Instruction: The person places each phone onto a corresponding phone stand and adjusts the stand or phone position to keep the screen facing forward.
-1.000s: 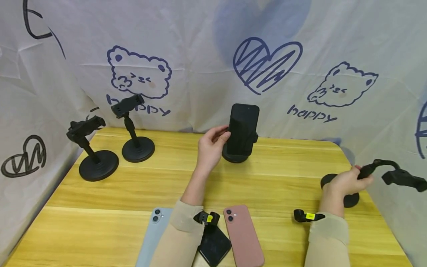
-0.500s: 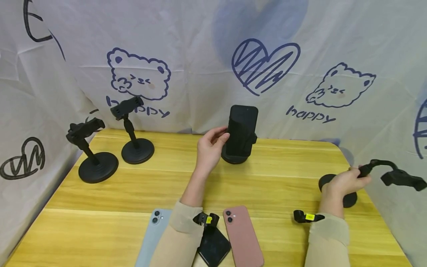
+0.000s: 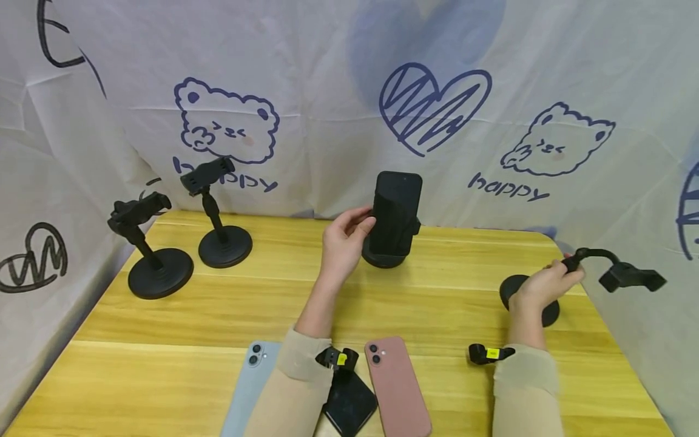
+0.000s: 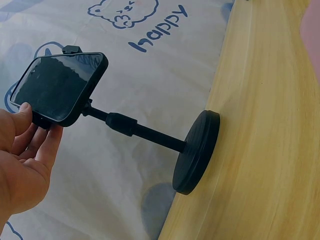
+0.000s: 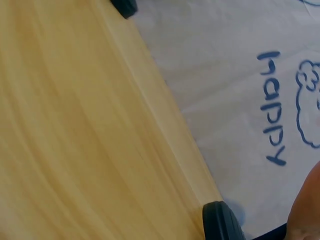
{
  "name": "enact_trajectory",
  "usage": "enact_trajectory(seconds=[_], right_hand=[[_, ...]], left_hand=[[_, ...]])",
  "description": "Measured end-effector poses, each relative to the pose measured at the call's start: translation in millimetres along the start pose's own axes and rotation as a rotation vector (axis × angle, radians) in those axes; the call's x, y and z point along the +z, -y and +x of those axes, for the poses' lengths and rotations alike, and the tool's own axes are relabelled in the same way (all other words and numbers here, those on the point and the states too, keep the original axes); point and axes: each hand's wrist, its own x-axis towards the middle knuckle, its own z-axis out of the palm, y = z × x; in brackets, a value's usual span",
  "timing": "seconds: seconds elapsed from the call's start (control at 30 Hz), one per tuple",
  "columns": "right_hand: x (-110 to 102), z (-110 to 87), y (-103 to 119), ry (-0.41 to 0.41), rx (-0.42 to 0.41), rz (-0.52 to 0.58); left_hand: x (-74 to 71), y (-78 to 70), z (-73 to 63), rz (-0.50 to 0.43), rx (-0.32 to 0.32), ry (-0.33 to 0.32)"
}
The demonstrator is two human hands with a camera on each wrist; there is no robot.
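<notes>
A black phone (image 3: 397, 212) stands upright in the clamp of a black phone stand (image 4: 197, 150) near the table's back edge. My left hand (image 3: 341, 243) pinches the phone at its left edge; in the left wrist view the thumb lies at the screen's corner and the fingers sit behind, by the clamp. On the right, my right hand (image 3: 540, 288) grips the stem of another phone stand (image 3: 630, 277), its clamp carrying no phone. That stand's round base shows partly behind the hand, and in the right wrist view just the base edge (image 5: 220, 222) and part of the hand appear.
Two more black stands (image 3: 161, 276) occupy the table's left back. At the front lie a light blue phone (image 3: 253, 385), a dark glossy square item (image 3: 349, 403) and a pink phone (image 3: 397, 388); the left sleeve partly covers the first two. A printed cloth (image 3: 327, 121) hangs behind.
Over the last half second my right hand has moved left and slightly farther back, bringing the phone stand along. The left hand and the black phone have stayed in place.
</notes>
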Motion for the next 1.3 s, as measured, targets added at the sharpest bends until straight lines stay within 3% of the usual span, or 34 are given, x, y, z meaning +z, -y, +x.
enact_trajectory(seconds=[0.33, 0.63, 1.1, 1.3], right_hand=[[20, -23.6, -18, 0.163, -0.021, -0.118], [34, -43.5, -23, 0.313, 0.036, -0.235], [45, -66.3, -20, 0.631, 0.029, -0.606], [45, -67.1, -15, 0.702, -0.016, -0.722]], left_hand=[[-0.2, 1.3, 0.9, -0.007, 0.006, 0.005], [-0.5, 0.4, 0.6, -0.001, 0.005, 0.005], [-0.7, 0.0, 0.3, -0.005, 0.006, 0.011], [-0.8, -0.1, 1.1, -0.002, 0.003, 0.008]])
